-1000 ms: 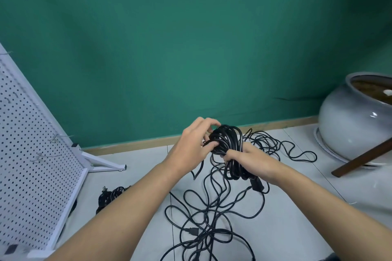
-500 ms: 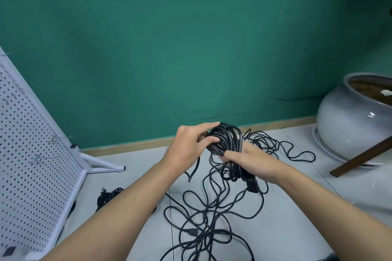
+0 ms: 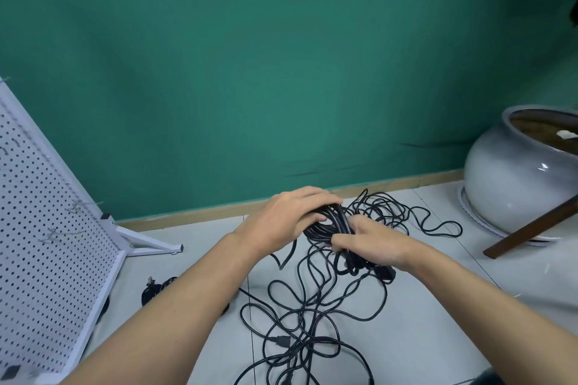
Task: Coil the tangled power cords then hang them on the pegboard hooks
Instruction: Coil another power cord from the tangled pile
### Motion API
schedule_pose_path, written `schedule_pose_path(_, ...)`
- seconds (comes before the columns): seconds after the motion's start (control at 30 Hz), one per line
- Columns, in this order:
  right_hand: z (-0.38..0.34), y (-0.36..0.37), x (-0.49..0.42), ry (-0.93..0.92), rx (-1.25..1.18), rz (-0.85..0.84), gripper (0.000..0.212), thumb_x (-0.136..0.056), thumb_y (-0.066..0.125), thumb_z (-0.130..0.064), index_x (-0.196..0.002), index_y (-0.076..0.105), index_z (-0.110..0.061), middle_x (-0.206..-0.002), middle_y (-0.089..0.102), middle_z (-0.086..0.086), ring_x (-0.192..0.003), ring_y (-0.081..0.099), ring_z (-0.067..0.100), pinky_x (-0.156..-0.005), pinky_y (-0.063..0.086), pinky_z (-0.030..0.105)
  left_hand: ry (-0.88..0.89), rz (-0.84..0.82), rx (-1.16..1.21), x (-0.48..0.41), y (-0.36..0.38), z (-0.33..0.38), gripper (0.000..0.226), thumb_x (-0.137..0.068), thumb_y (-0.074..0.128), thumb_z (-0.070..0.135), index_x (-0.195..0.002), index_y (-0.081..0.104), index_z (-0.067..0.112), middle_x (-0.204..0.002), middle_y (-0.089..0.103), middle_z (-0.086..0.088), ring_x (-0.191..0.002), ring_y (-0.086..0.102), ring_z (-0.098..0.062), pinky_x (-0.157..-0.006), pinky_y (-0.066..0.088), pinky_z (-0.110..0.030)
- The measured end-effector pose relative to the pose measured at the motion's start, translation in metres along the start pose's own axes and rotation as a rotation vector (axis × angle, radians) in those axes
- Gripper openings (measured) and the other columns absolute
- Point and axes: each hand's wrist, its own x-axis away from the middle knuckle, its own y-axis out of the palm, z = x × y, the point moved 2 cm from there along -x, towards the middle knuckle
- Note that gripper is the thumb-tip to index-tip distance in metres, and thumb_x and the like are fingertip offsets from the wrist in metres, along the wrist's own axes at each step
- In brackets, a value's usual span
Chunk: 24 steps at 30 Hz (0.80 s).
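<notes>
A coil of black power cord (image 3: pixel 328 223) hangs in the air between both hands. My left hand (image 3: pixel 287 217) lies over its top left side with the thumb hooked under the loops. My right hand (image 3: pixel 372 242) grips the coil's lower right part, and a black plug (image 3: pixel 386 272) sticks out below the wrist. From the coil, loose black cord (image 3: pixel 300 316) runs down into a tangle on the pale floor. A white pegboard (image 3: pixel 47 256) with metal hooks (image 3: pixel 78 206) leans at the left.
A second small bundle of black cord (image 3: pixel 154 289) lies on the floor by the pegboard's white foot (image 3: pixel 150 242). A large grey ceramic pot (image 3: pixel 516 184) stands at the right with a dark wooden leg (image 3: pixel 531 228) slanting before it. A green wall is behind.
My left hand has slid over the top of the coil and flattened on it. The coil and both hands sit slightly lower and its loops lie more sideways.
</notes>
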Motion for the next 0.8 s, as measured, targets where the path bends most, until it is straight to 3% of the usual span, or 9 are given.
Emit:
schedule_pose_path(0.17, 0.0, 0.0, -0.001, -0.029, -0.016, 0.011, 0.013, -0.079, 0.06, -0.023, -0.074, 0.048, -0.021, -0.069, 0.044, 0.007, -0.067, 0.037, 0.023, -0.056, 0.027, 0.034, 0.01, 0.069, -0.01, 0.002, -0.003, -0.002, 0.032, -0.103, 0.059, 0.024, -0.134, 0.064, 0.023, -0.131, 0.067, 0.008, -0.115, 0.065, -0.014, -0.098, 0.054, -0.039)
schedule_pose_path(0.4, -0.002, -0.002, 0.001, -0.1, 0.12, 0.122, 0.006, -0.086, 0.062, -0.023, -0.086, 0.057, -0.019, -0.068, 0.06, 0.001, -0.062, 0.051, 0.016, -0.062, 0.042, 0.039, -0.028, 0.122, -0.113, 0.002, -0.009, -0.001, 0.021, -0.104, 0.056, 0.024, -0.122, 0.066, 0.021, -0.106, 0.07, 0.004, -0.086, 0.067, -0.026, -0.074, 0.056, -0.041)
schedule_pose_path(0.5, -0.005, -0.001, 0.003, -0.101, 0.301, 0.203, 0.016, -0.085, 0.06, -0.03, -0.093, 0.056, -0.017, -0.074, 0.066, 0.007, -0.061, 0.055, 0.014, -0.062, 0.049, 0.041, -0.065, 0.113, -0.135, 0.001, -0.006, 0.0, 0.016, -0.103, 0.059, 0.02, -0.117, 0.066, 0.019, -0.098, 0.066, 0.002, -0.081, 0.064, -0.028, -0.072, 0.055, -0.043)
schedule_pose_path(0.63, -0.009, 0.001, 0.004, -0.072, 0.446, 0.232, 0.017, -0.089, 0.065, -0.029, -0.092, 0.05, -0.021, -0.076, 0.059, -0.002, -0.06, 0.05, 0.014, -0.051, 0.038, 0.024, -0.12, 0.095, -0.094, -0.003, -0.005, 0.001, 0.01, -0.1, 0.061, 0.017, -0.109, 0.064, 0.018, -0.095, 0.065, 0.001, -0.083, 0.062, -0.026, -0.075, 0.053, -0.043)
schedule_pose_path(0.8, -0.007, 0.002, 0.0, -0.009, 0.454, 0.191, 0.025, -0.081, 0.069, -0.029, -0.094, 0.051, -0.019, -0.081, 0.06, 0.0, -0.065, 0.054, 0.018, -0.06, 0.046, 0.036, -0.142, 0.057, -0.079, 0.0, -0.001, 0.004, 0.009, -0.1, 0.061, 0.017, -0.109, 0.061, 0.019, -0.094, 0.061, 0.002, -0.082, 0.059, -0.024, -0.076, 0.052, -0.042)
